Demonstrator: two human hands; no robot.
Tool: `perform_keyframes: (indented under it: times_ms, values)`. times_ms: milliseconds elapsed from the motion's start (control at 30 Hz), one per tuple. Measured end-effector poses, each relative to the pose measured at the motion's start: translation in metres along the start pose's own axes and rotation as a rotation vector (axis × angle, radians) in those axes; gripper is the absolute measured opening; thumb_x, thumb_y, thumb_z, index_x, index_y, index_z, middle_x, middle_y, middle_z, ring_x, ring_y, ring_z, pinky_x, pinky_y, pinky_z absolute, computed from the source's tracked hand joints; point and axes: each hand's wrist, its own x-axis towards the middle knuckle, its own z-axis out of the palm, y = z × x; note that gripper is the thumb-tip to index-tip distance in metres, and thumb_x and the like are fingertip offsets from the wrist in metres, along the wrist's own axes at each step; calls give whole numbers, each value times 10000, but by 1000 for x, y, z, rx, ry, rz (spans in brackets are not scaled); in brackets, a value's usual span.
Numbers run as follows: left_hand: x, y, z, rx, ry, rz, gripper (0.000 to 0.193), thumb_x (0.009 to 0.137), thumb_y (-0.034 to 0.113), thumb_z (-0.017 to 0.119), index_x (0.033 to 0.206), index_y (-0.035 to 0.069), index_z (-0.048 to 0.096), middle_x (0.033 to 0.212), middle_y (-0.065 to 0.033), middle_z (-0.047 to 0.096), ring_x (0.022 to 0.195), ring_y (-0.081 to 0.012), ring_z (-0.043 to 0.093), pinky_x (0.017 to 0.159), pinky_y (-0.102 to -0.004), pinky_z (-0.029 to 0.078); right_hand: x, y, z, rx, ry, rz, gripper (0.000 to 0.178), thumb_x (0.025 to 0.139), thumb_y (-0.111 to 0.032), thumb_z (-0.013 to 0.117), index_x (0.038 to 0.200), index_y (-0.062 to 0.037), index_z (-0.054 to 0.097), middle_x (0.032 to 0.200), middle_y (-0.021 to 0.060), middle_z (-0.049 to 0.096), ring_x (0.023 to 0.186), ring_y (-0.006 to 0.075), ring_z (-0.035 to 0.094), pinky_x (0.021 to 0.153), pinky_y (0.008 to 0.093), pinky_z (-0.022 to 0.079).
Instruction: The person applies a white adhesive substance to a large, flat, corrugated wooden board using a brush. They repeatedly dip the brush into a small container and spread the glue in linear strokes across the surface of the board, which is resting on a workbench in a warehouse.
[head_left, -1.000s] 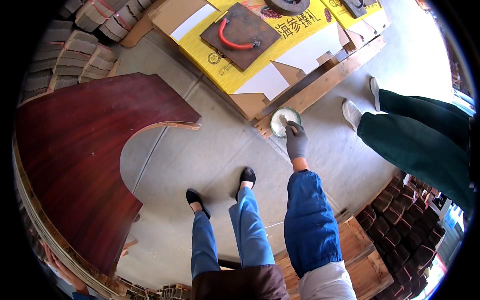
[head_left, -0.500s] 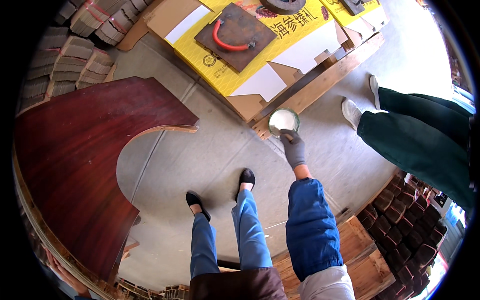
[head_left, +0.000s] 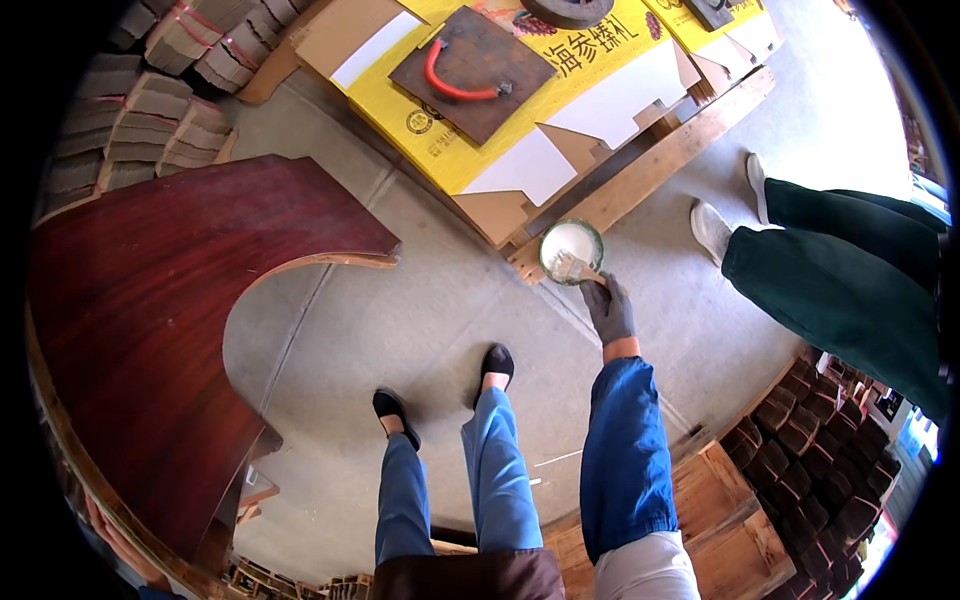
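My right hand, in a grey glove, is closed round the wooden handle of a flat paintbrush. The bristles are over a green-rimmed bowl of white paste; whether they touch the paste I cannot tell. The bowl stands at the end of a wooden beam. On the left spreads a large dark red panel with a curved cut-out. At its outer lower-left rim is my bare left hand, gripping the edge, with its fingers partly hidden.
Yellow cartons lie on the beams, bearing a brown plate with a red curved handle. Another person's green-trousered legs stand at the right. Stacked bundles fill the far left; dark bundles sit beside a wooden crate.
My right hand has drawn back toward me and slightly right, bringing the brush into sight over the bowl. The panel has shifted slightly in view; my left hand remains at its rim.
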Motion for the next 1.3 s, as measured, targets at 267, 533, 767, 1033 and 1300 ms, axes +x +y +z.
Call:
perform_keyframes:
  times_ms: [267,533,767,1033,1300]
  values:
    - [7,2,25,-125,43,-7,510,1088,312,276,1474,-5,377,1541,-150,375,1442,-295,332,1214,-398,230,-21,17,-20,1383,-13,339,289,1017,-249,580,1110,21,617,1041,185,700,952,287,670,856,384,581]
    - [1,2,30,-418,72,-111,526,1031,284,403,1444,-40,400,1505,-192,415,1421,-307,360,1196,-411,240,-191,-231,77,1093,-191,162,525,996,-394,574,1315,23,547,1278,195,621,1083,270,615,969,408,500]
    - [-1,11,-3,-757,152,-52,405,958,97,514,1356,38,478,1461,-215,430,1375,-385,382,1157,-467,287,-352,-417,165,1064,-472,4,239,1021,-277,564,1150,-95,652,1227,107,662,1173,264,612,1002,465,509]
    - [-28,-94,-58,-473,185,-40,347,922,126,597,1265,106,551,1387,-95,518,1352,-334,409,1116,-614,232,-449,-502,326,216,-632,-256,297,976,-192,633,1169,29,591,1021,145,640,900,230,685,789,388,624]
    - [-57,-132,-18,-392,39,-71,350,954,230,597,1277,108,536,1456,-64,445,1402,-295,345,1141,-612,211,-466,-497,482,113,-706,-16,272,959,-151,636,1159,31,603,984,156,695,807,263,723,756,394,627]
